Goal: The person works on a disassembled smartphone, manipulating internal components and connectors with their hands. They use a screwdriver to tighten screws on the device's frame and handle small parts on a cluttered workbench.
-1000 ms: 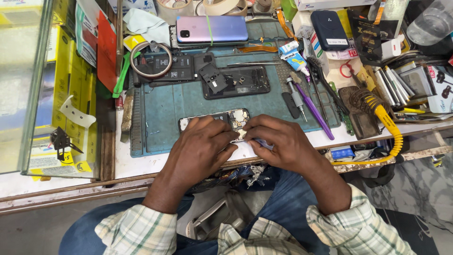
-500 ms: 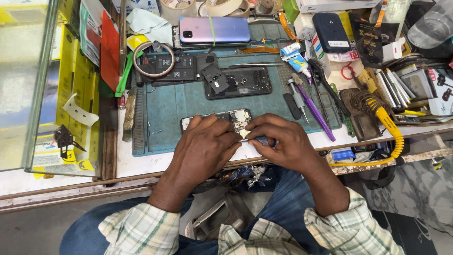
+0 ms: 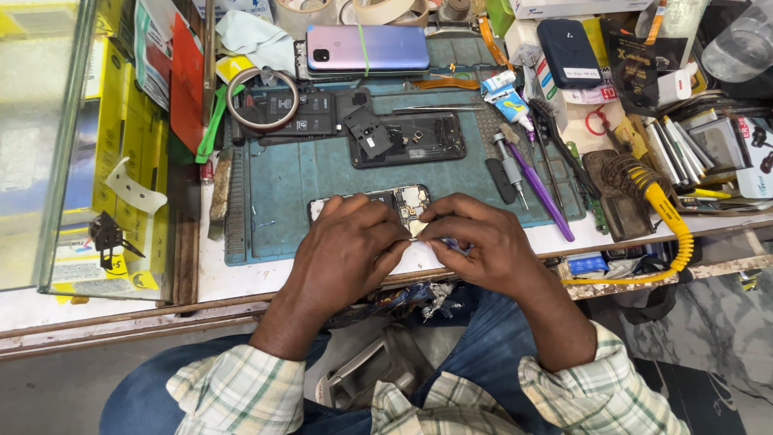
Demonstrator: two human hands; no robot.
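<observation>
My left hand (image 3: 346,250) and my right hand (image 3: 479,246) meet at the front edge of a teal work mat (image 3: 282,181). The fingertips of both pinch a small silvery piece (image 3: 417,229) between them. Just beyond my fingers lies an opened phone (image 3: 407,198) with its circuit board showing, partly hidden by my left hand. A bit of something bluish (image 3: 452,242) shows under my right fingers; I cannot tell what it is.
Farther back on the mat lie a black phone frame (image 3: 419,138), a tape ring (image 3: 262,98) and a lilac phone (image 3: 366,47). A purple-handled tool (image 3: 541,192), screwdriver (image 3: 510,165), yellow coiled cable (image 3: 672,221) and boxes crowd the right. Glass case (image 3: 48,145) at left.
My hands stay together at the mat's front edge, fingers shifting only slightly on the small piece. The view has moved a little.
</observation>
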